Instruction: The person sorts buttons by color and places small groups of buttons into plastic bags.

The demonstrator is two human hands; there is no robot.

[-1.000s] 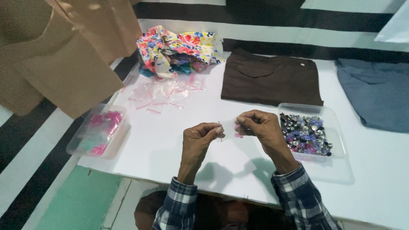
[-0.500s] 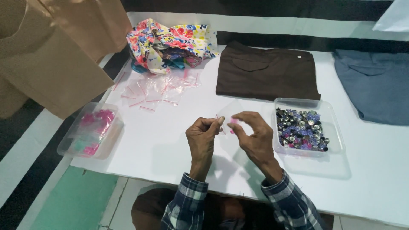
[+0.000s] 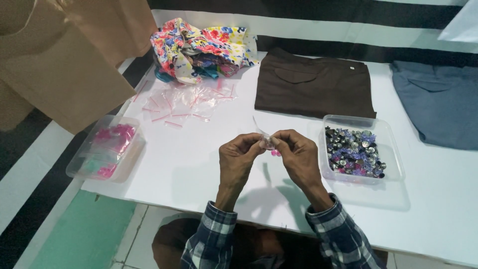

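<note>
The white surface (image 3: 189,164) carries everything. Far beyond the right hand (image 3: 298,157) lie two folded garments: one brown (image 3: 313,84), and one grey-blue (image 3: 438,104) that the frame edge cuts off. Beyond the left hand (image 3: 239,159) sits one bundle of flowered cloth (image 3: 199,47), with a scatter of empty clear bags (image 3: 186,102) nearer; I cannot count them. Just right of the right hand, one clear tray (image 3: 393,164) holds many small buttons (image 3: 354,152). Well left of the left hand, a second clear tub (image 3: 82,167) holds pink pieces, blurred. Both hands are together, fingers pinched on one small clear bag (image 3: 266,137); something pink (image 3: 275,153) shows under it.
</note>
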